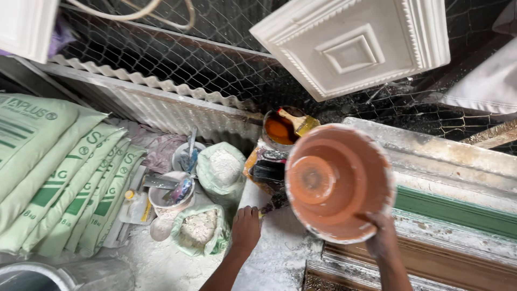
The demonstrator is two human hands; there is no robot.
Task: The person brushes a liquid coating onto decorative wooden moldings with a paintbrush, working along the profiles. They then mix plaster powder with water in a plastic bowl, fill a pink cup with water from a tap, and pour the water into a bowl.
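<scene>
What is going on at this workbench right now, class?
A person's right hand holds up a round orange mould by its lower rim. The left hand rests on the dusty bench, touching a brush handle. Behind stands a tin of orange liquid; open bags of white powder sit lower left.

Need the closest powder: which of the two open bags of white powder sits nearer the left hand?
The lower bag, just beside the left hand; the other bag sits farther up.
</scene>
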